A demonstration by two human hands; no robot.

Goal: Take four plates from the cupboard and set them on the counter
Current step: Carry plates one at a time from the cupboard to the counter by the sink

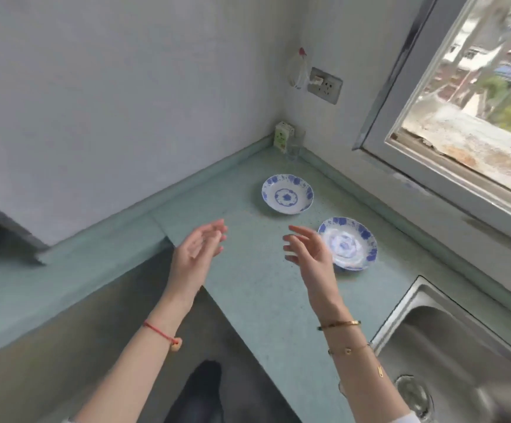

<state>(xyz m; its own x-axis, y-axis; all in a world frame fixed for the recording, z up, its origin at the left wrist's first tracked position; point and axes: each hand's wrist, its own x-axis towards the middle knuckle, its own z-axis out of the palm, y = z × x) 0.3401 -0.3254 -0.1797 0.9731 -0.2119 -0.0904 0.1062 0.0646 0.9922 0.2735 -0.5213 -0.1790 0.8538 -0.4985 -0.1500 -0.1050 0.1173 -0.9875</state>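
Observation:
Two white plates with blue flower patterns lie on the pale green counter (257,288). The far plate (287,194) sits toward the corner. The near plate (350,242) lies to its right, close to the sink. My left hand (197,248) hovers above the counter with relaxed fingers and holds nothing. My right hand (307,250) is raised just left of the near plate, fingers spread, also empty. The two palms face each other. No cupboard shows in this view.
A steel sink (459,355) fills the lower right. A small carton (283,135) and a clear glass (294,148) stand in the far corner. A wall socket (324,85) hangs above them. A window (474,96) runs along the right wall.

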